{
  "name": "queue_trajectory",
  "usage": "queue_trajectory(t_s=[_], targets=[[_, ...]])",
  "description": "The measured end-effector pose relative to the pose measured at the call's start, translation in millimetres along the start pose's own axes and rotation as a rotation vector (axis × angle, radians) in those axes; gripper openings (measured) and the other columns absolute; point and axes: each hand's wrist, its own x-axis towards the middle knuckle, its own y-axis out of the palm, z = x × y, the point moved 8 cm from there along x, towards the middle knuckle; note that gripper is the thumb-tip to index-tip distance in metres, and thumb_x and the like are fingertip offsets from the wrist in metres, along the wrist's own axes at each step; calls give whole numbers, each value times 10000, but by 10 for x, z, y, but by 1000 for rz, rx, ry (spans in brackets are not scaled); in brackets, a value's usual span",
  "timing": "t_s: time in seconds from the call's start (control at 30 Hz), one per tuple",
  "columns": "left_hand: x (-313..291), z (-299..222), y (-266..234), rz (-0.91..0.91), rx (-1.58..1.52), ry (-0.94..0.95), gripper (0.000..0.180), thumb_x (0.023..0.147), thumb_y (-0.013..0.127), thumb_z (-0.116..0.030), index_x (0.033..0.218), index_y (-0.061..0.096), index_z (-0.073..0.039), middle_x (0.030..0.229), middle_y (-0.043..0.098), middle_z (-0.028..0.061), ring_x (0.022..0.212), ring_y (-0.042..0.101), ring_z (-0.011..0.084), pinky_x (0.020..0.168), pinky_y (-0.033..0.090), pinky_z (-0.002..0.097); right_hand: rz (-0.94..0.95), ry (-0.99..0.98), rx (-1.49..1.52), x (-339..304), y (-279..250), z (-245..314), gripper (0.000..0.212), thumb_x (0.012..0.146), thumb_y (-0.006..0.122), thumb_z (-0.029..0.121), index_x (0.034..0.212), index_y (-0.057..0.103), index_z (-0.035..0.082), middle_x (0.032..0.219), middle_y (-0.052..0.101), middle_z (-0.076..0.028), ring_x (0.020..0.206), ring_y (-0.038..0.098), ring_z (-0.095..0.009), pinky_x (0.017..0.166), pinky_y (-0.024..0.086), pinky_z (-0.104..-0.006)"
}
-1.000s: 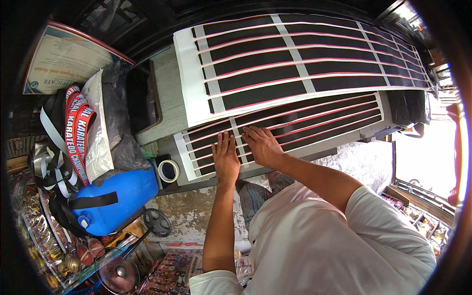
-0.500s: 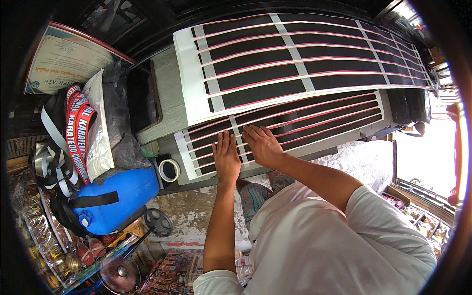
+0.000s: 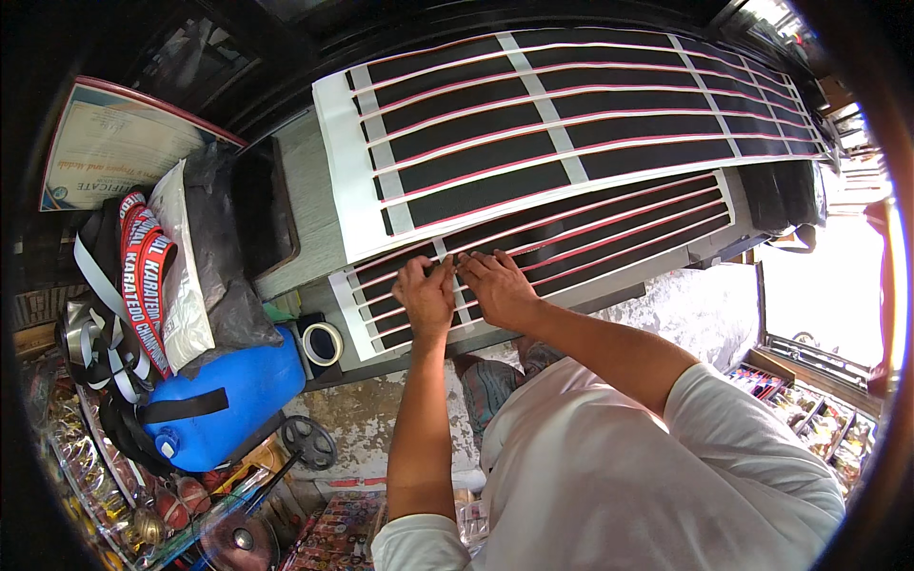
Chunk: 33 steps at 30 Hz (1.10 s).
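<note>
A long white-edged sheet [image 3: 341, 290] with black bands and thin white-and-red strips lies on the grey table, crossed by a pale tape band [image 3: 440, 249]. My left hand [image 3: 426, 295] is on its left part, with fingers curled in and the fingertips by the tape band; whatever they pinch is too small to make out. Close beside it, my right hand [image 3: 497, 290] rests on the strips with bent, slightly spread fingers and nothing visible in them. A larger sheet of the same pattern [image 3: 457, 133] lies just beyond, overlapping the far edge of the first.
On the left stand a blue plastic jug [image 3: 228, 400], a roll of tape [image 3: 322, 344], a red lettered ribbon [image 3: 143, 276] and a plastic-wrapped pack [image 3: 186, 276]. A framed certificate [image 3: 114, 143] leans behind them. Dark plastic bags [image 3: 785, 197] hang at the table's right end.
My left fingers, stretched flat before, have curled in toward the tape band. My right hand has shifted slightly and stays beside the left. The whole view has moved a little.
</note>
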Motion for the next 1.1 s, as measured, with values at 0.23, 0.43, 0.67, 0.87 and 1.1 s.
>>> queue_trajectory(t_s=[0.23,0.43,0.67,0.87,1.1], targets=[[90,190,-42,81,2,-95,272,879,871,-472,1130,883,-368,1124,541,27,1129,504,271,987,335,515,74,17,-57,-10,-12,-41,638,958,641,144,1578,536,36,1685,463,-120,1559,437,-274,1294,310,-572],[35,123,-73,113,92,-17,316,973,791,-368,1278,829,-295,1232,570,53,1195,515,300,1006,351,549,81,22,-57,-12,15,-25,653,968,642,176,1595,516,47,1706,443,-107,1575,421,-268,1294,305,-598],[-239,-105,9,231,243,-1,429,1127,556,-388,1509,679,-237,1724,315,201,1526,340,430,1162,248,722,60,49,-4,-22,56,-59,678,938,624,105,1601,500,36,1705,443,-128,1585,416,-285,1297,305,-602],[-283,-154,6,184,284,-75,482,1131,500,-455,1520,647,-213,1777,253,215,1633,219,441,1217,144,799,66,42,5,-19,37,-38,698,937,623,112,1616,485,36,1701,451,-129,1588,414,-282,1296,304,-606],[-335,611,-409,61,288,-313,552,1110,585,-354,1567,557,-47,1741,337,241,1610,317,453,1253,283,702,105,32,2,-47,28,-57,730,920,628,93,1630,468,37,1733,401,-129,1599,393,-284,1302,297,-606]])
